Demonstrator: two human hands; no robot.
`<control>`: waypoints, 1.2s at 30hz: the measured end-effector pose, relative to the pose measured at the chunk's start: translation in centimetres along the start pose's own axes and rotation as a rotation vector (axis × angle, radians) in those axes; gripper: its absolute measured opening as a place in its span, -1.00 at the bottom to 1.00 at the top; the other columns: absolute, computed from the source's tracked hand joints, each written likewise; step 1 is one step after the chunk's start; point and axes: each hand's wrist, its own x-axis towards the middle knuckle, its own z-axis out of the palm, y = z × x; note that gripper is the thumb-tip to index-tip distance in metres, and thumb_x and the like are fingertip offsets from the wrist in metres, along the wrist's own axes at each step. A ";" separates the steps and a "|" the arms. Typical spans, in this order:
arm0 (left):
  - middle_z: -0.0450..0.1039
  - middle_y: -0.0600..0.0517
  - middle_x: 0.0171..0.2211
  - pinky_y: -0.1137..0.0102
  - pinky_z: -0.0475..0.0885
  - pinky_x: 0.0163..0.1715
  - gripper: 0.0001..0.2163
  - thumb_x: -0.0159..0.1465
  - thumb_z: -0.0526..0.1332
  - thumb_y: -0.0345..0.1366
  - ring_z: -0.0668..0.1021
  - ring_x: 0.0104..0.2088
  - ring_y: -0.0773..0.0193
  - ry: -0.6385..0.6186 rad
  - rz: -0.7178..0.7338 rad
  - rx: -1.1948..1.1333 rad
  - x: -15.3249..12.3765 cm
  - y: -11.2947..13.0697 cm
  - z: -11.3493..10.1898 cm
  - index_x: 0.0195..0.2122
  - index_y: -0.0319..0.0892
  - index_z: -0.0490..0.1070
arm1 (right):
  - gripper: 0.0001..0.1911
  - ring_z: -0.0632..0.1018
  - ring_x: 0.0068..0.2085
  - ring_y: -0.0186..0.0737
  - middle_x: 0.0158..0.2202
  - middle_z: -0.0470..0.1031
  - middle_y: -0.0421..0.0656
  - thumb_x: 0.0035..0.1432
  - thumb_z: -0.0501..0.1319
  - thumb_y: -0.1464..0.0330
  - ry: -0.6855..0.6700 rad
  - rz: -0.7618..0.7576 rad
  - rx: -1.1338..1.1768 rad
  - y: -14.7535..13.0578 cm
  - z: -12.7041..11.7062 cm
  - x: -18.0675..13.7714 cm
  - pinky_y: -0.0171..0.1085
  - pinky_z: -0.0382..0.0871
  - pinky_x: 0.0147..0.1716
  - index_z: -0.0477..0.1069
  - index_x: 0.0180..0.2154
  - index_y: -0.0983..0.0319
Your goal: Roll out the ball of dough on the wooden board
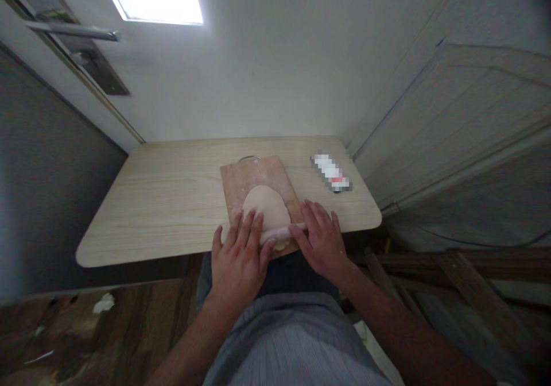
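Observation:
A flattened sheet of dough [266, 203] lies on a floured wooden cutting board [241, 180]. Across the near part of the dough rests a thin, pale rolling pin [278, 234]. My left hand [239, 255] covers the pin's left end, palm down, its fingers stretched forward and its thumb along the near side. At the other end, my right hand [320, 238] holds the pin with its thumb on top and its fingers over the far side. The dough's near edge shows just below the pin. Both ends of the pin are hidden under my hands.
The board sits at the front edge of a light wooden table [163, 196]. A blurred-out white and red object [331, 172] lies to the right. Behind the table stands a white door with a metal handle [77, 31]. Wooden beams [473, 282] are at the lower right.

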 end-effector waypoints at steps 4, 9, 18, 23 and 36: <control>0.21 -0.04 0.40 -0.05 0.05 0.34 -0.47 0.46 0.04 -0.07 0.27 0.39 -0.04 0.034 0.033 -0.004 -1.4 0.2 0.2 0.42 -0.06 0.15 | -0.35 0.21 0.40 0.11 0.41 0.19 0.06 0.46 -0.08 0.06 0.043 -0.010 0.029 0.0 0.2 -1.6 0.24 0.01 0.34 0.11 0.38 0.30; 0.22 -0.05 0.39 -0.02 0.00 0.36 -0.43 0.45 0.07 -0.06 0.28 0.38 -0.03 0.063 0.065 -0.008 -2.8 0.3 0.5 0.44 -0.04 0.08 | -0.34 0.20 0.41 0.04 0.40 0.21 0.07 0.45 -0.01 0.07 0.139 -0.033 0.076 0.1 0.8 -3.1 0.17 -0.01 0.37 0.03 0.41 0.25; 0.19 -0.04 0.40 0.00 -0.18 0.41 -0.38 0.43 0.10 -0.06 0.25 0.40 0.00 0.066 0.087 -0.017 -4.3 0.4 0.8 0.47 -0.06 -0.01 | -0.34 0.21 0.41 0.02 0.39 0.22 0.07 0.44 0.02 0.12 0.220 -0.044 0.138 0.3 2.0 -4.6 0.14 0.01 0.37 -0.03 0.43 0.22; 0.19 -0.06 0.40 -0.03 -0.13 0.39 -0.40 0.44 0.07 -0.03 0.26 0.39 -0.03 0.034 0.077 -0.019 -3.4 0.3 0.6 0.45 -0.07 0.04 | -0.33 0.20 0.42 0.03 0.39 0.23 0.05 0.44 0.02 0.11 0.192 -0.033 0.081 0.2 1.7 -3.7 0.16 -0.03 0.38 -0.02 0.43 0.22; 0.18 -0.07 0.41 -0.14 0.08 0.32 -0.46 0.47 -0.02 -0.01 0.23 0.40 -0.07 -0.018 -0.003 -0.010 0.7 -0.2 -0.1 0.40 -0.11 0.18 | -0.44 0.29 0.36 0.10 0.30 0.38 0.03 0.45 -0.04 0.04 0.043 -0.003 0.006 -0.1 0.1 1.7 0.24 -0.05 0.33 0.35 0.25 0.22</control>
